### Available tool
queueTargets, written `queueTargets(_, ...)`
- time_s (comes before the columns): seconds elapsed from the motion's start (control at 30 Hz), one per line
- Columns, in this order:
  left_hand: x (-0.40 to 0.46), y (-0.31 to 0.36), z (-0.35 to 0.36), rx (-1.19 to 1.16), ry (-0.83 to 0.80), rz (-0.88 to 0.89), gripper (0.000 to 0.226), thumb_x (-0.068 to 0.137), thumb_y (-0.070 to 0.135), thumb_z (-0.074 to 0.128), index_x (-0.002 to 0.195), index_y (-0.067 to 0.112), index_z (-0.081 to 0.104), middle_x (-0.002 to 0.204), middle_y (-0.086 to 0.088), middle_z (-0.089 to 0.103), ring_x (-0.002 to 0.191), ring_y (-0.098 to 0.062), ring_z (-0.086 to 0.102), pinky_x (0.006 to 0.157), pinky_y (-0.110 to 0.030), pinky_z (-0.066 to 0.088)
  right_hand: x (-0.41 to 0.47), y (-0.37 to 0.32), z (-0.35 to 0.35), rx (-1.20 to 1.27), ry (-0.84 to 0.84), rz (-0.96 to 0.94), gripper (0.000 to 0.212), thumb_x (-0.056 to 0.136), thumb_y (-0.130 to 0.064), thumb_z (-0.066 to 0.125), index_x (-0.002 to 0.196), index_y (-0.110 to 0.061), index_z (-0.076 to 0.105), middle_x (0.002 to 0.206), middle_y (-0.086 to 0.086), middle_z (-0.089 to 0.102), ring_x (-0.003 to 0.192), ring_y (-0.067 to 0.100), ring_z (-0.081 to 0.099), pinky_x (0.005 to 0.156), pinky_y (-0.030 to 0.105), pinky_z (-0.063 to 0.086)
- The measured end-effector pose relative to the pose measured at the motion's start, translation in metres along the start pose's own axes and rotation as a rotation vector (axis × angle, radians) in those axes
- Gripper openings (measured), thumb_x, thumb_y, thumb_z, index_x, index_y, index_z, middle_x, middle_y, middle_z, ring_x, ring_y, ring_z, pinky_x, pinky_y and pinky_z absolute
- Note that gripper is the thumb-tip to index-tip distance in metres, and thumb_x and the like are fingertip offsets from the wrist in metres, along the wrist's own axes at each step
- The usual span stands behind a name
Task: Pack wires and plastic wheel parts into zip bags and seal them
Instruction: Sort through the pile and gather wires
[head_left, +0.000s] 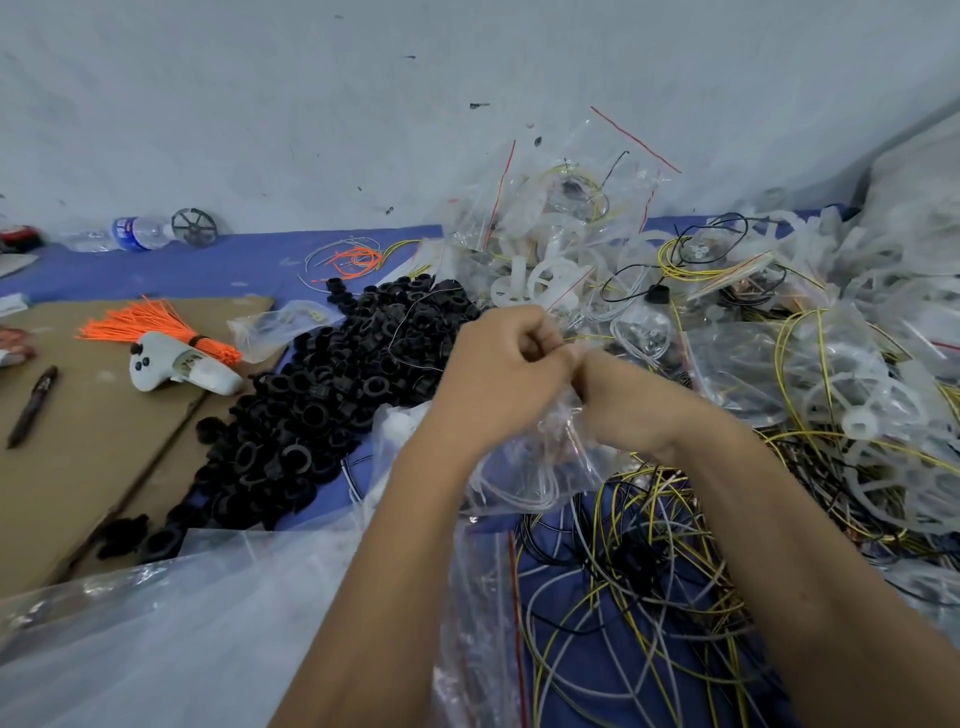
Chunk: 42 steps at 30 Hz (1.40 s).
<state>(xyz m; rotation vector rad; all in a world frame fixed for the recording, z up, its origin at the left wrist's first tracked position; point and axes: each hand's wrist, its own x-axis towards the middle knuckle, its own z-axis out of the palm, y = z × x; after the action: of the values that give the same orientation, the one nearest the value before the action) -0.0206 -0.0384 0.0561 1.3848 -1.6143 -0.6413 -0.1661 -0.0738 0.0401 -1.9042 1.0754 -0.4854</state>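
Note:
Both my hands meet at the middle of the view over a clear zip bag (524, 467). My left hand (498, 364) and my right hand (623, 400) pinch the bag's top edge with curled fingers, knuckles nearly touching. White wire and a pale wheel part show faintly through the bag, which hangs below my hands. Loose yellow, black and white wires (628, 577) lie tangled on the blue cloth under my forearms. Translucent white wheel parts (862, 410) are heaped at the right.
A heap of filled zip bags (561, 228) rises behind my hands. Black plastic rings (332, 395) pile to the left, next to cardboard (78, 467) bearing orange cable ties (150, 327), a white controller (182, 364) and a pen (31, 405). A large plastic sheet (182, 623) lies at front left.

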Motion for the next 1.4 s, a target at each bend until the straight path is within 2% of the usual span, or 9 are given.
queueTargets(0.1, -0.001, -0.011, -0.017, -0.099, -0.032, -0.101, 0.025, 0.093, 0.013, 0.071, 0.07, 0.012, 0.061, 0.056, -0.002, 0.063, 0.047, -0.015, 0.052, 0.044, -0.023, 0.041, 0.001, 0.006, -0.01, -0.058, -0.032, 0.037, 0.011, 0.09, 0.007, 0.058, 0.091, 0.004, 0.068, 0.084, 0.025, 0.07, 0.069, 0.026, 0.062, 0.065, 0.042, 0.049)
queueTargets(0.33, -0.001, -0.017, -0.028, -0.201, 0.051, -0.124, 0.019, 0.093, 0.007, 0.069, 0.076, 0.002, 0.064, 0.057, -0.003, 0.065, 0.048, -0.014, 0.052, 0.043, -0.024, 0.042, -0.009, 0.002, -0.037, 0.026, 0.03, 0.115, 0.024, 0.104, -0.009, 0.05, 0.107, 0.001, 0.071, 0.098, 0.021, 0.073, 0.065, 0.007, 0.07, 0.058, 0.015, 0.053)
queueTargets(0.5, 0.001, -0.011, -0.018, -0.214, 0.066, -0.074, 0.019, 0.092, 0.01, 0.07, 0.075, 0.005, 0.065, 0.058, -0.004, 0.065, 0.047, -0.016, 0.052, 0.045, -0.025, 0.043, -0.013, -0.011, -0.018, 0.208, -0.143, 0.133, 0.03, 0.106, -0.013, 0.043, 0.105, 0.008, 0.066, 0.104, 0.024, 0.074, 0.096, 0.032, 0.074, 0.086, 0.041, 0.061)
queueTargets(0.63, 0.001, -0.006, -0.011, -0.222, 0.077, -0.044, 0.023, 0.091, 0.01, 0.071, 0.07, 0.012, 0.064, 0.056, -0.005, 0.063, 0.044, -0.014, 0.055, 0.045, -0.021, 0.043, -0.009, -0.008, 0.002, 0.576, -0.144, 0.218, 0.034, 0.109, -0.021, 0.038, 0.109, 0.004, 0.061, 0.1, 0.025, 0.074, 0.096, 0.038, 0.073, 0.083, 0.047, 0.061)
queueTargets(0.8, 0.001, -0.004, -0.002, -0.216, 0.119, 0.004, 0.021, 0.091, 0.012, 0.072, 0.072, 0.008, 0.064, 0.057, -0.007, 0.06, 0.05, -0.018, 0.054, 0.055, -0.032, 0.045, -0.001, -0.006, 0.004, 0.257, -0.026, 0.087, 0.026, 0.102, -0.006, 0.044, 0.105, 0.008, 0.066, 0.097, 0.024, 0.074, 0.092, 0.037, 0.074, 0.086, 0.049, 0.06)
queueTargets(0.9, 0.003, -0.003, 0.005, -0.175, 0.174, 0.026, 0.024, 0.09, 0.011, 0.072, 0.069, 0.011, 0.062, 0.054, -0.002, 0.058, 0.051, -0.017, 0.052, 0.056, -0.035, 0.046, 0.006, -0.004, -0.006, -0.112, 0.123, 0.075, 0.022, 0.093, -0.004, 0.049, 0.08, 0.006, 0.064, 0.071, 0.018, 0.067, 0.066, 0.026, 0.063, 0.066, 0.046, 0.053)
queueTargets(0.97, 0.003, -0.002, 0.014, -0.138, 0.215, 0.052, 0.024, 0.089, 0.012, 0.071, 0.068, 0.013, 0.061, 0.056, -0.002, 0.059, 0.053, -0.015, 0.053, 0.057, -0.032, 0.047, 0.004, -0.004, -0.002, -0.098, 0.056, 0.113, 0.015, 0.084, 0.003, 0.047, 0.086, 0.012, 0.059, 0.079, 0.033, 0.063, 0.068, 0.023, 0.053, 0.063, 0.04, 0.042)
queueTargets(1.17, -0.003, -0.01, 0.049, -0.08, 0.309, 0.061, 0.021, 0.09, 0.015, 0.069, 0.071, 0.018, 0.06, 0.061, 0.005, 0.059, 0.057, -0.004, 0.051, 0.058, -0.018, 0.041, -0.007, 0.002, -0.004, 0.159, -0.04, 0.081, 0.037, 0.077, 0.024, 0.038, 0.096, 0.005, 0.063, 0.067, 0.013, 0.067, 0.064, 0.012, 0.061, 0.048, 0.02, 0.044)
queueTargets(1.4, -0.011, -0.037, 0.072, 0.147, 0.083, 0.038, 0.029, 0.096, 0.022, 0.066, 0.072, 0.027, 0.051, 0.057, 0.01, 0.052, 0.058, -0.002, 0.053, 0.052, -0.016, 0.037, 0.006, 0.023, -0.053, -0.242, 0.729, 0.073, 0.016, 0.088, -0.002, 0.061, 0.085, -0.003, 0.076, 0.074, 0.013, 0.074, 0.068, 0.027, 0.072, 0.069, 0.043, 0.062)
